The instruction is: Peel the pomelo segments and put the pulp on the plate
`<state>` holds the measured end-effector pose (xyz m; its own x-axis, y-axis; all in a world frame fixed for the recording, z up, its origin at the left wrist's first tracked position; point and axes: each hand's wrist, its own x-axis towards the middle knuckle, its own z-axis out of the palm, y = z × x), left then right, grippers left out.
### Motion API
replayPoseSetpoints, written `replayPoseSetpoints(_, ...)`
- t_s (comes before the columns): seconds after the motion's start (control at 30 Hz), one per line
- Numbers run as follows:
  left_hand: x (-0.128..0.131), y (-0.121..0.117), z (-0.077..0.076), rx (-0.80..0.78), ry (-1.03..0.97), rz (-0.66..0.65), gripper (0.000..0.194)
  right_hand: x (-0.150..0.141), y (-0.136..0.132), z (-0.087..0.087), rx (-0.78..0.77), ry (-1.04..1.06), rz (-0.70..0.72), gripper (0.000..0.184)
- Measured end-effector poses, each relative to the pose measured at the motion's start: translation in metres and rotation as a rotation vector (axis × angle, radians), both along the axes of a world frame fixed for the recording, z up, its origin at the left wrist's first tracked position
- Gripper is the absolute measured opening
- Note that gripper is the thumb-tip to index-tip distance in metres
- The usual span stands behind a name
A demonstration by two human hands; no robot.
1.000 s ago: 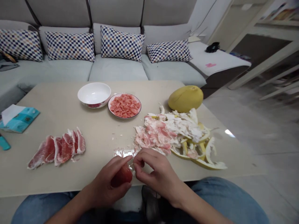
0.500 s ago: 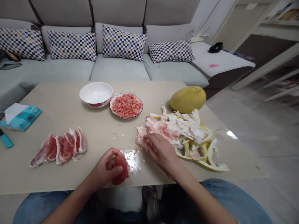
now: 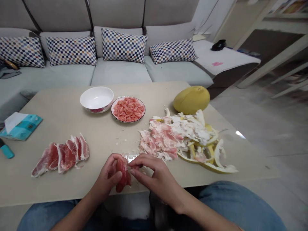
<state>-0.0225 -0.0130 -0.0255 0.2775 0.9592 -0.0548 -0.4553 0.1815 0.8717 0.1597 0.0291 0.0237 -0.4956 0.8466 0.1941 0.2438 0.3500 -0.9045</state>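
Note:
A peeled red pomelo segment (image 3: 123,181) is held in my left hand (image 3: 106,178) at the front of the table, fingers curled round it. The thumb and index finger of my right hand (image 3: 156,179) pinch at the segment's right edge, seemingly on its thin membrane. What lies between those fingertips is too small to see well. Just beyond my right hand is a heap of pinkish membrane scraps (image 3: 160,138), which runs into white pith and yellow pomelo peel (image 3: 214,168). Several unpeeled segments (image 3: 64,154) lie in a row to the left.
A dark-rimmed plate (image 3: 143,113) bears red pomelo pulp (image 3: 128,109). Left of it stands an empty white bowl (image 3: 96,96). A whole pomelo (image 3: 192,100) sits at the back right. A tissue pack (image 3: 24,126) and a teal-handled tool (image 3: 6,150) are at far left.
My right hand has moved from the membrane heap, left and towards me, to the pomelo segment. My left hand still holds the segment. The view has shifted slightly.

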Motion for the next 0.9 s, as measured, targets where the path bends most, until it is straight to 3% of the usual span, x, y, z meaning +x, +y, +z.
replayPoseSetpoints(0.33, -0.004, -0.008, -0.008, 0.364, 0.475, 0.186, 0.034, 0.003, -0.008, -0.004, 0.133, 0.054, -0.008, 0.013)
replayPoseSetpoints(0.5, -0.005, -0.005, -0.008, 0.525, 0.585, 0.153, 0.035, 0.004, -0.011, -0.005, 0.303, -0.081, -0.034, 0.013)
replayPoseSetpoints(0.63, -0.005, -0.005, -0.007, 0.565, 0.617, 0.136, 0.035, 0.002, -0.014, -0.005, 0.434, -0.205, -0.101, 0.015)
replayPoseSetpoints(0.77, -0.005, -0.005, -0.008, 0.605, 0.618, 0.14, 0.038, 0.0, -0.013, -0.009, 0.376, -0.142, -0.106, 0.011)
replayPoseSetpoints(0.9, -0.006, -0.003, -0.005, 0.787, 0.67, 0.159, 0.036, -0.002, -0.013, -0.009, 0.261, -0.077, -0.088, 0.01)
